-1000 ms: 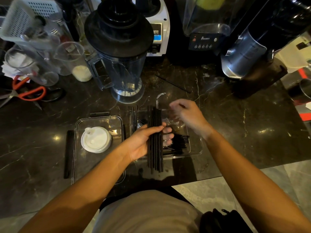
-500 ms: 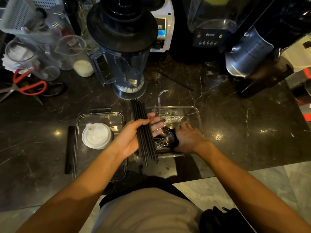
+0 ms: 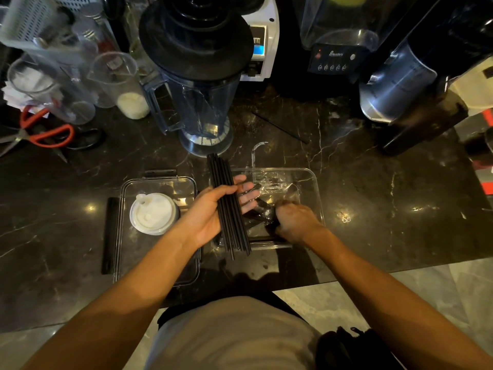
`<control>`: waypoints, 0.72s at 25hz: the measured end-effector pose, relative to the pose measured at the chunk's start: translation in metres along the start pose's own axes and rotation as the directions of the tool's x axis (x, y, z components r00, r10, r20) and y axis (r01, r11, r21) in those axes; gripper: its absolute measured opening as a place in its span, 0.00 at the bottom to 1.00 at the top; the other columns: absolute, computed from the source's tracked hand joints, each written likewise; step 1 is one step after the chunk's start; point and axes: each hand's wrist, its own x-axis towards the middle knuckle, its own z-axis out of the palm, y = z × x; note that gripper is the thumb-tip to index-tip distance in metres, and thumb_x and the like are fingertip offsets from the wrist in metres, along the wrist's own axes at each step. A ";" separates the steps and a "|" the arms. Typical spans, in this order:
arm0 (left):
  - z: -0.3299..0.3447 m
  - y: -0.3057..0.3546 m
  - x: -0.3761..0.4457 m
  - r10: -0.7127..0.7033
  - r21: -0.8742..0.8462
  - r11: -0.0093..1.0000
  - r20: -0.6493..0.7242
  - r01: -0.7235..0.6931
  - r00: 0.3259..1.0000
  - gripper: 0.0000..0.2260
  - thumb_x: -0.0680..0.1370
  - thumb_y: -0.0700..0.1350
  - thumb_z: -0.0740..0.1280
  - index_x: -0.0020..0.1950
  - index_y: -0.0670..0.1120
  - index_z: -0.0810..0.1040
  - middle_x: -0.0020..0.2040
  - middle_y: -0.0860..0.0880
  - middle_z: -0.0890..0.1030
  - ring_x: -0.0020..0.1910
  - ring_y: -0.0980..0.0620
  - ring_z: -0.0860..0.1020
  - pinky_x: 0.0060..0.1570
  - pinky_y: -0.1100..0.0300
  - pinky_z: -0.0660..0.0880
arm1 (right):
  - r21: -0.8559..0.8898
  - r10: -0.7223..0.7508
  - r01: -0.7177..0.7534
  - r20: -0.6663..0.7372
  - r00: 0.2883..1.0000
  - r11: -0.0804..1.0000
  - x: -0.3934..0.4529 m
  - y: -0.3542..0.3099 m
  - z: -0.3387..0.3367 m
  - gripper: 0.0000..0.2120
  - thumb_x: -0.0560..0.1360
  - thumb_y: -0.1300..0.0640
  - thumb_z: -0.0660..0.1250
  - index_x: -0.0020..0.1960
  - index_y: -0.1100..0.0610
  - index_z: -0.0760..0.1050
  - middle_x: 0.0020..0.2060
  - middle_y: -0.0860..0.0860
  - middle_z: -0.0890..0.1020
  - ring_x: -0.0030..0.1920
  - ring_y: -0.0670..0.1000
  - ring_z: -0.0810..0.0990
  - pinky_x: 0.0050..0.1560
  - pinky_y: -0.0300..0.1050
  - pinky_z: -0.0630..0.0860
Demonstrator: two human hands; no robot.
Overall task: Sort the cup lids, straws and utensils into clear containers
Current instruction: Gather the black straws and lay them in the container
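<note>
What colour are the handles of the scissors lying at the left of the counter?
Orange-red, on the metal scissors, seen in the head view.

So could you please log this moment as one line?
left hand: holds straws | right hand: in right container, utensils | lid: left container

Left hand grips black straw bundle; right hand just beside it, down in clear container among black utensils.

1. A café or drinks-bar counter; dark marble worktop.
2. Blender jug and blender bases line the back; measuring cups stand left.
</note>
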 end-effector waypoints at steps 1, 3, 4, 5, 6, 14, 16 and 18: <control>0.001 0.000 0.000 -0.002 -0.002 1.000 0.001 0.002 1.000 0.13 0.84 0.35 0.57 0.64 0.39 0.78 0.55 0.39 0.85 0.60 0.40 0.84 0.56 0.48 0.82 | 0.000 -0.002 0.002 -0.007 1.000 1.000 0.001 0.000 0.000 0.16 0.79 0.50 0.69 0.63 0.56 0.73 0.58 0.53 0.79 0.60 0.55 0.78 0.64 0.50 0.72; 0.001 0.000 0.001 -0.006 0.007 1.000 -0.003 0.006 1.000 0.13 0.84 0.35 0.57 0.64 0.39 0.78 0.55 0.40 0.86 0.59 0.40 0.84 0.57 0.48 0.82 | -0.014 0.002 -0.003 -0.028 1.000 1.000 0.003 0.000 0.001 0.16 0.80 0.52 0.69 0.64 0.57 0.73 0.57 0.54 0.80 0.60 0.55 0.79 0.64 0.50 0.74; 0.001 0.000 0.002 -0.008 0.010 1.000 -0.008 0.008 1.000 0.13 0.84 0.35 0.57 0.65 0.39 0.78 0.55 0.40 0.85 0.60 0.40 0.83 0.57 0.48 0.82 | -0.031 0.008 -0.009 -0.042 0.999 0.999 0.004 -0.001 0.001 0.16 0.80 0.53 0.69 0.65 0.57 0.72 0.58 0.54 0.80 0.61 0.55 0.79 0.64 0.50 0.74; 0.001 0.000 0.002 -0.009 0.006 1.000 -0.011 0.009 1.000 0.13 0.84 0.35 0.57 0.65 0.39 0.78 0.56 0.39 0.85 0.61 0.40 0.83 0.58 0.48 0.82 | -0.055 0.012 -0.016 -0.060 0.998 0.998 0.005 -0.002 0.001 0.17 0.80 0.53 0.69 0.66 0.57 0.72 0.59 0.54 0.80 0.62 0.55 0.79 0.65 0.51 0.75; 0.000 0.000 0.003 -0.007 0.003 1.000 -0.011 0.007 1.000 0.14 0.84 0.35 0.57 0.65 0.39 0.77 0.56 0.39 0.85 0.61 0.39 0.83 0.58 0.48 0.82 | -0.083 0.014 -0.019 -0.070 0.997 0.996 0.005 -0.003 0.001 0.18 0.80 0.53 0.69 0.67 0.58 0.71 0.59 0.54 0.80 0.62 0.55 0.79 0.65 0.51 0.75; -0.003 0.002 0.002 0.002 -0.007 1.000 -0.008 -0.002 1.000 0.13 0.83 0.34 0.58 0.65 0.39 0.78 0.58 0.38 0.84 0.62 0.39 0.82 0.56 0.48 0.82 | 0.072 -0.007 0.001 0.092 0.996 0.997 -0.002 0.011 -0.030 0.07 0.82 0.51 0.64 0.58 0.52 0.75 0.51 0.50 0.80 0.54 0.52 0.80 0.57 0.50 0.77; -0.003 0.000 0.004 -0.003 -0.003 1.000 -0.008 0.003 1.000 0.14 0.83 0.34 0.58 0.65 0.38 0.78 0.59 0.37 0.84 0.62 0.38 0.82 0.56 0.47 0.82 | 0.148 -0.002 -0.016 0.117 0.993 0.989 -0.007 0.018 -0.045 0.05 0.83 0.55 0.63 0.57 0.53 0.75 0.49 0.51 0.80 0.49 0.51 0.81 0.52 0.49 0.80; -0.001 -0.002 0.006 -0.013 0.005 1.000 -0.008 0.013 1.000 0.13 0.83 0.35 0.58 0.65 0.38 0.77 0.59 0.37 0.84 0.62 0.38 0.82 0.57 0.46 0.82 | 0.169 0.007 -0.025 0.107 0.994 0.985 -0.011 0.023 -0.057 0.04 0.82 0.58 0.64 0.55 0.53 0.76 0.45 0.51 0.80 0.45 0.51 0.81 0.43 0.45 0.76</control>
